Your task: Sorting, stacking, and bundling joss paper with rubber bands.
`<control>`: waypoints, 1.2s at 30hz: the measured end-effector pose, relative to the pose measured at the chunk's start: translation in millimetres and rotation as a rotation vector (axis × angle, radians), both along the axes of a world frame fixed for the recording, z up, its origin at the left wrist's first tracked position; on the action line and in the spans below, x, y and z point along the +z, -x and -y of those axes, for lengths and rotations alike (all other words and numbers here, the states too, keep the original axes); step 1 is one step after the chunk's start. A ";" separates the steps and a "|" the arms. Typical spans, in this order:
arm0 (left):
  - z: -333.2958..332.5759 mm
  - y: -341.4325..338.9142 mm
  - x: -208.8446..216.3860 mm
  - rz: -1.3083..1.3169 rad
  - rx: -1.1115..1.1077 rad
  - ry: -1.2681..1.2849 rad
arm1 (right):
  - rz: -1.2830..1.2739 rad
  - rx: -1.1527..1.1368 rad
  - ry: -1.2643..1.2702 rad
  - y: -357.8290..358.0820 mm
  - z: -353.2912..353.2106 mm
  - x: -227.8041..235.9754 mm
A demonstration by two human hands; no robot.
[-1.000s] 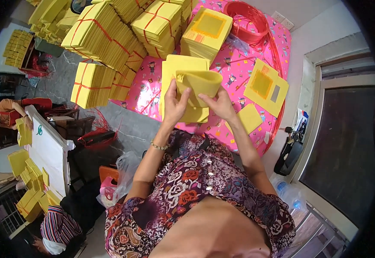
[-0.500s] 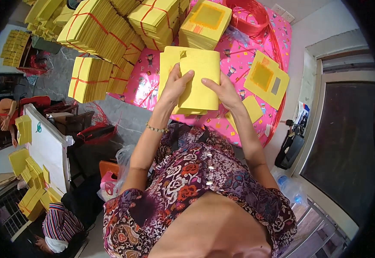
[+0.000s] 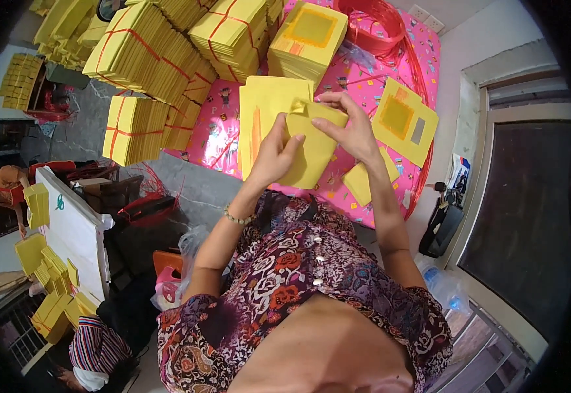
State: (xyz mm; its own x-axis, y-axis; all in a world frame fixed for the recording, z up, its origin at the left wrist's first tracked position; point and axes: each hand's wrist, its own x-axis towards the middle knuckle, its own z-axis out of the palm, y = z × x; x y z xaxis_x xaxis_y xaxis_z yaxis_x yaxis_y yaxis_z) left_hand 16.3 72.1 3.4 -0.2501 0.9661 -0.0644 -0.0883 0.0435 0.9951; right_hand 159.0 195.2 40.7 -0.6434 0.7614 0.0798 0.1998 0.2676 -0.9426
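Note:
Between my two hands is a folded yellow paper sheaf [image 3: 311,154], tilted and bowed, its upper left corner showing a small crease. My left hand [image 3: 273,156] grips its left side, thumb on the front face. At the upper right my right hand [image 3: 356,131] holds the edge, thumb in front and fingers bent over the top. Behind the sheaf and partly hidden by it lies a larger pile of yellow paper [image 3: 251,108] with an orange mark, on the pink patterned table cover [image 3: 223,121].
Yellow bundles tied with red strips [image 3: 134,56] stand at the back left. An untied yellow stack [image 3: 302,42] and a red strip coil [image 3: 380,39] are beyond my hands. Flat yellow pieces [image 3: 406,121] lie right. Far left, people work by a white table [image 3: 72,226].
The sheaf has come toward me and tilted, uncovering more of the pile behind it. My right hand has shifted to its upper edge, fingers now curled over it; my left hand moved slightly nearer.

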 end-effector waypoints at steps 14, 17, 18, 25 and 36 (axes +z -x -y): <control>10.3 -5.1 -4.6 -0.070 -0.075 0.084 | 0.072 0.084 0.121 -1.3 -8.9 -6.8; 6.8 -0.4 1.3 0.115 0.033 0.014 | -0.087 -0.089 0.039 -15.0 -12.5 -16.4; 6.0 2.0 7.5 0.169 0.029 0.033 | -0.065 -0.060 0.165 -22.1 -13.4 -20.9; 0.5 -1.5 13.9 0.225 0.056 0.021 | -0.304 -0.045 0.527 -13.8 23.5 -35.6; 3.6 -11.5 24.4 0.250 0.014 0.015 | -0.377 -0.138 0.473 -26.3 31.5 -26.2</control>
State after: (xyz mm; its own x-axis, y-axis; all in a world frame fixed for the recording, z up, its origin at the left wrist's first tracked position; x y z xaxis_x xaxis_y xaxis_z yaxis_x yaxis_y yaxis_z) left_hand 27.8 68.5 27.8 -0.2382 0.9610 -0.1406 -0.3321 0.0554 0.9416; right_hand 185.4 163.6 14.5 -0.5299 0.8439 -0.0840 -0.1671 -0.2010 -0.9652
